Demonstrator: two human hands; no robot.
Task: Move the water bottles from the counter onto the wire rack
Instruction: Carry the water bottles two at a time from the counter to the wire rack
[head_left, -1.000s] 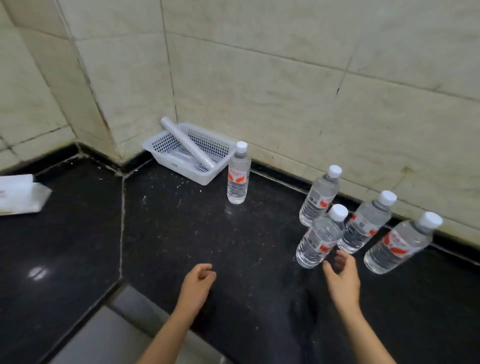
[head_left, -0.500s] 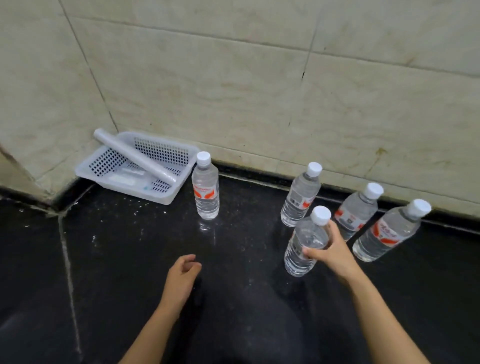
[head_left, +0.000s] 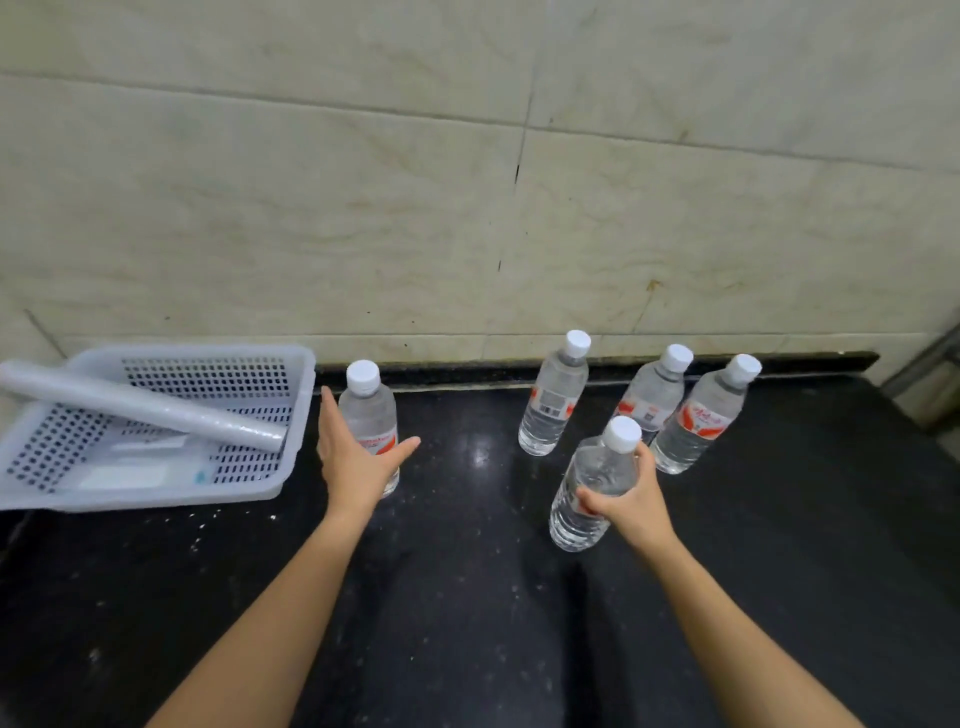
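Observation:
Several clear water bottles with white caps and red labels stand on the black counter (head_left: 467, 597). My right hand (head_left: 631, 501) grips the nearest bottle (head_left: 589, 486) round its middle. Behind it stand three more: one bottle (head_left: 553, 400) at centre, another (head_left: 655, 389) behind the held one, and a third (head_left: 701, 415) at the right. My left hand (head_left: 353, 460) is spread wide, fingers straight, right in front of the lone left bottle (head_left: 368, 410), thumb out to the right; whether it touches is unclear. No wire rack is in view.
A white perforated plastic basket (head_left: 291, 415) sits at the left against the tiled wall (head_left: 467, 208), with a whitish rolled tube (head_left: 140, 408) lying across it. A metal edge (head_left: 930, 379) shows at the far right.
My left hand moved forward from mid-counter to the lone left bottle and spread open. My right hand's grasp settled round the nearest bottle. The view shifted right and closer.

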